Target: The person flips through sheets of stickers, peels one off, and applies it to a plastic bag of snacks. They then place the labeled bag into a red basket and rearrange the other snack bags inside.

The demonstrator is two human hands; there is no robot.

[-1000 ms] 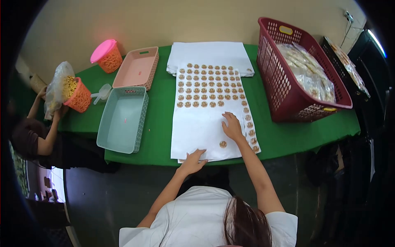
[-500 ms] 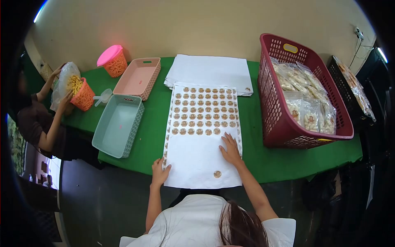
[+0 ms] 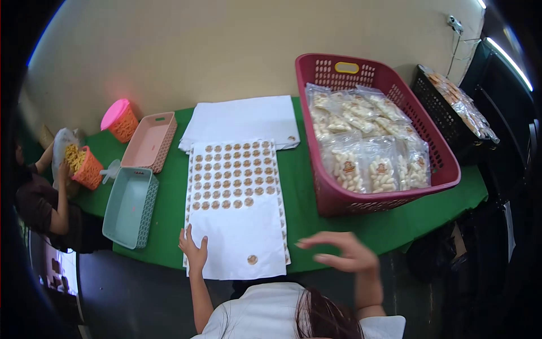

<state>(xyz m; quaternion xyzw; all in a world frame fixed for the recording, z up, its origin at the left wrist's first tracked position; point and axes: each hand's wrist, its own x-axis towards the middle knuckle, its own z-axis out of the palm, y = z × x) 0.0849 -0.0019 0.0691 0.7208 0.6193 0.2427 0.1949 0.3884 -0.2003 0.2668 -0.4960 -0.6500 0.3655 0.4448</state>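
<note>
A white sheet of round brown stickers (image 3: 237,229) lies in front of me, over another sticker sheet whose edges show at the sides. Rows of stickers fill its upper part, and one lone sticker (image 3: 252,259) is near the lower edge. My left hand (image 3: 195,251) is at the sheet's lower left, fingers spread, with nothing in it. Off the sheet to the right, my right hand (image 3: 347,254) is raised near the table's front edge. Its thumb and fingers are apart, slightly blurred, and I see nothing held between them.
A maroon basket (image 3: 367,206) with bagged snacks (image 3: 350,169) stands at right, a black crate (image 3: 432,93) beyond. More white sheets (image 3: 243,116) lie behind. At left are a pink tray (image 3: 145,150), teal tray (image 3: 127,220), scoop (image 3: 112,169) and lidded tub (image 3: 121,121); another person (image 3: 42,203) handles yellow snacks.
My right hand has lifted off the sheet and moved right, towards me. My left hand has shifted from gripping the left edge to lying spread over it. The view has turned right.
</note>
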